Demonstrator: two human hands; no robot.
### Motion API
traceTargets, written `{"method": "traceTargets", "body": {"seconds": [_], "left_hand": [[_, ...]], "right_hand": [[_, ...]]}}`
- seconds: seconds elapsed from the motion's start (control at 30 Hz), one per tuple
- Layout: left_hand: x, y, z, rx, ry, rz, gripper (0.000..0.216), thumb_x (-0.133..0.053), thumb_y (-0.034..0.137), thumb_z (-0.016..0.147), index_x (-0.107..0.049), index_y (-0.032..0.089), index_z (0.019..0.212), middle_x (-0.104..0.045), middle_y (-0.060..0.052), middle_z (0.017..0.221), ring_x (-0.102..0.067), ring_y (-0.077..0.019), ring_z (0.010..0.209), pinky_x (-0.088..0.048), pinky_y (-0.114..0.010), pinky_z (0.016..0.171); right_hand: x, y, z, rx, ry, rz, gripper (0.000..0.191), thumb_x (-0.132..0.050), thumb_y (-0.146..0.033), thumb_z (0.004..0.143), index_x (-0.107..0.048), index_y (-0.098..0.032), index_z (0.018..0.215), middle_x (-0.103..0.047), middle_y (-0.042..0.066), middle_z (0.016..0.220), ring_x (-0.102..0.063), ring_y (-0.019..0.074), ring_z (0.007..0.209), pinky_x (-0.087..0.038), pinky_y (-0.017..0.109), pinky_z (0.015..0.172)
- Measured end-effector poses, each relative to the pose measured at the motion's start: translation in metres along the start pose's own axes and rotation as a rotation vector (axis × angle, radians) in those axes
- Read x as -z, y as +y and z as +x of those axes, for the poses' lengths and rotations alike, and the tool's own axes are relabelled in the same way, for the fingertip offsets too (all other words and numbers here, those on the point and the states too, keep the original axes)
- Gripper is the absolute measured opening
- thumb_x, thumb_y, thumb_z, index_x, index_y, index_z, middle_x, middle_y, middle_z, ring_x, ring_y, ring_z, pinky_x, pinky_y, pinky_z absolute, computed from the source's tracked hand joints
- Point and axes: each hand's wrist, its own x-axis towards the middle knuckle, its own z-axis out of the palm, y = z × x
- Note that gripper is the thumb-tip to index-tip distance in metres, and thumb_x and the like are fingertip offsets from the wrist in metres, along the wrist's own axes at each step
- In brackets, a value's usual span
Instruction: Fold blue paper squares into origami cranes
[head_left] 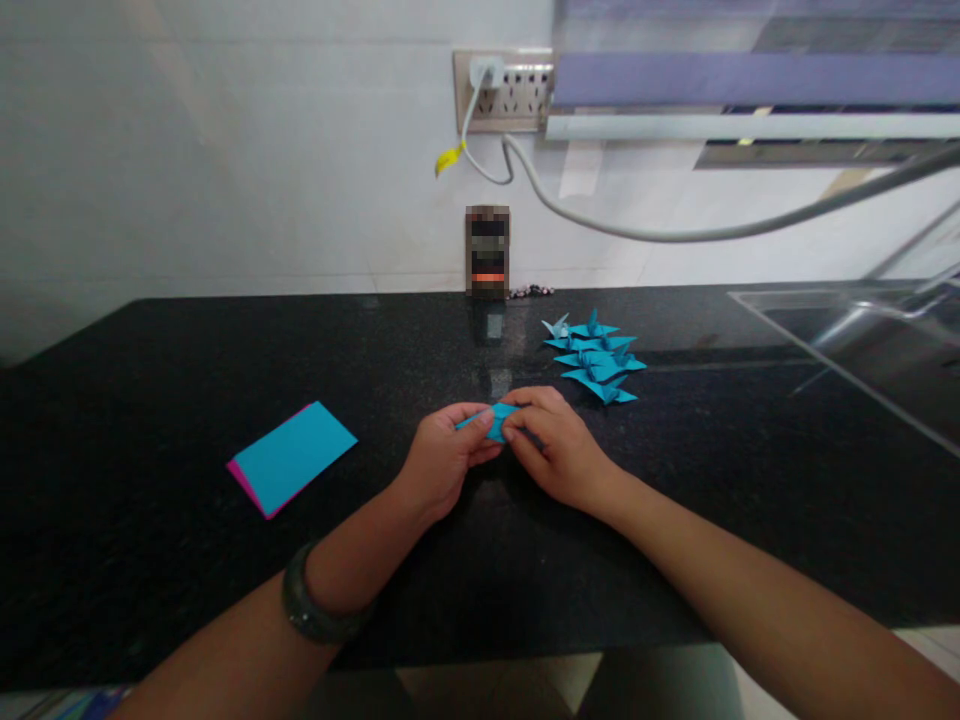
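A small piece of folded blue origami paper is held between my two hands, a little above the dark counter. My left hand pinches its left side with the thumb on top. My right hand grips its right side with thumb and fingers. Part of the paper is hidden by the fingers. Beyond my right hand lie several folded blue paper cranes, with one paler crane at their back left. To the left rests a stack of blue paper with pink edges showing beneath.
The black speckled counter runs to a tiled wall. A blurred-out phone-like object leans there, a beaded strand beside it. A grey cable hangs from the socket panel. At right is a metal sink.
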Motion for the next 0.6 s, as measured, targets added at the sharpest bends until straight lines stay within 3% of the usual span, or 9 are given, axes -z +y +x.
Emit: {"method": "traceTargets", "body": {"seconds": [0.33, 0.6], "left_hand": [[0.0005, -0.0026, -0.0002, -0.006, -0.072, -0.012, 0.031, -0.072, 0.009, 0.062, -0.062, 0.010, 0.092, -0.069, -0.004, 0.080, -0.064, -0.0100, 0.068, -0.052, -0.020, 0.067], [-0.0001, -0.0009, -0.0017, 0.018, -0.077, -0.042, 0.029, -0.069, 0.006, 0.061, -0.064, 0.010, 0.090, -0.070, -0.005, 0.081, -0.064, -0.0106, 0.069, -0.053, -0.021, 0.068]], "right_hand": [[-0.0023, 0.0053, -0.0005, -0.065, 0.055, 0.032, 0.007, -0.053, -0.014, 0.079, -0.057, -0.017, 0.074, -0.060, 0.009, 0.091, -0.056, 0.0189, 0.088, -0.045, 0.035, 0.078], [-0.0014, 0.0051, -0.0009, -0.130, 0.046, 0.094, 0.008, -0.052, -0.013, 0.078, -0.058, -0.016, 0.073, -0.058, 0.009, 0.090, -0.057, 0.0170, 0.083, -0.047, 0.030, 0.072]]}}
